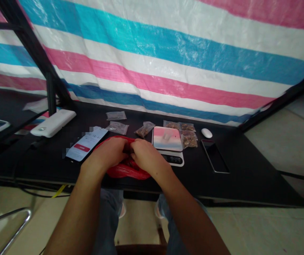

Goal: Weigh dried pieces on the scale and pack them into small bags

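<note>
A red plastic bag (126,171) lies open at the front of the black table. Over its mouth, my left hand (114,150) and my right hand (145,152) come close together with fingers curled inward and down. The fingertips are hidden, so what they pinch cannot be made out. Just right of the bag is a white kitchen scale (179,156) with a shiny pink, white and blue platform (167,138). Behind the bag lies a small clear bag with brown bits (142,131). Two flat clear bags (117,127) rest further left.
Several filled bags (189,139) lie behind and beside the scale. At right are a white mouse (206,133) and a dark phone (215,156). A lit phone (86,145) and a white power bank (53,124) lie left. Striped sheeting (154,67) hangs behind the table.
</note>
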A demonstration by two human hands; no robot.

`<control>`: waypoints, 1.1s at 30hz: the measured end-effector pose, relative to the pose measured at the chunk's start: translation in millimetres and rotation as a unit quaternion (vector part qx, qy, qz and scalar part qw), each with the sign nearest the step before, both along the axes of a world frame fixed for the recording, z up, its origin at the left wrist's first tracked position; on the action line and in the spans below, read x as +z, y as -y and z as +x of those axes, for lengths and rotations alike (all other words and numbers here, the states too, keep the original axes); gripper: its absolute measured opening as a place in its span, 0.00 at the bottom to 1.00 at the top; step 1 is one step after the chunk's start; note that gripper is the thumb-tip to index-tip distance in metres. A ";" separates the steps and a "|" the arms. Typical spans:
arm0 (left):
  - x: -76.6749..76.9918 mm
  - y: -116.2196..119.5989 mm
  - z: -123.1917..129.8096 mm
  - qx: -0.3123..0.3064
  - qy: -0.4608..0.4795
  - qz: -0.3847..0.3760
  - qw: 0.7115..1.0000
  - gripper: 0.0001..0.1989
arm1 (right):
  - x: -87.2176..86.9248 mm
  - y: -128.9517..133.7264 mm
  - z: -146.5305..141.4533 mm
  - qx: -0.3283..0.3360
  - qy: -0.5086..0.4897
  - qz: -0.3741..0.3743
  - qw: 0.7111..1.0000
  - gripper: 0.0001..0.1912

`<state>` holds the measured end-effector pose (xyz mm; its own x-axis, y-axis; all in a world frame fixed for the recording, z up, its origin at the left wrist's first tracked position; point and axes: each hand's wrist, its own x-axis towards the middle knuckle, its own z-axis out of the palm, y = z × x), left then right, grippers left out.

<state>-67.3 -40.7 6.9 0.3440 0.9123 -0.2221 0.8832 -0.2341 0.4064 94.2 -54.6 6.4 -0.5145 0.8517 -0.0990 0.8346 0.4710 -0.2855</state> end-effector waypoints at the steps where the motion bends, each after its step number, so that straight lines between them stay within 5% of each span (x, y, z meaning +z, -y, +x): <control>1: 1.2 -0.2 -0.3 -0.005 -0.005 -0.004 1.000 0.12 | 1.4 -0.7 1.8 -0.004 0.002 -0.005 1.000 0.13; 14: -2.8 -6.0 -1.3 -0.014 -0.032 -0.001 0.999 0.14 | -7.5 -8.5 18.9 0.000 -0.181 -0.031 0.983 0.11; 18: -1.9 -5.7 -1.1 -0.021 -0.010 0.004 1.000 0.13 | 1.2 -8.9 22.1 -0.001 -0.248 -0.035 0.968 0.11; 25: -3.0 -5.1 -2.3 -0.022 -0.015 0.010 1.000 0.11 | 36.9 -18.4 81.6 -0.121 -0.324 0.061 0.936 0.08; 29: -2.9 -5.2 -0.8 -0.016 -0.015 0.014 1.000 0.10 | 36.4 -27.6 119.1 -0.213 -0.280 0.125 0.928 0.08; 33: -5.2 -7.0 0.4 -0.014 -0.023 0.019 0.999 0.10 | 28.3 -31.9 125.9 -0.229 -0.251 0.129 0.932 0.08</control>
<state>-66.9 -33.7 1.6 0.3604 0.9102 -0.2041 0.8937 -0.2743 0.3550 220.1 -22.7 34.8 -0.0175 0.9556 0.2941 0.7570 0.2048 -0.6205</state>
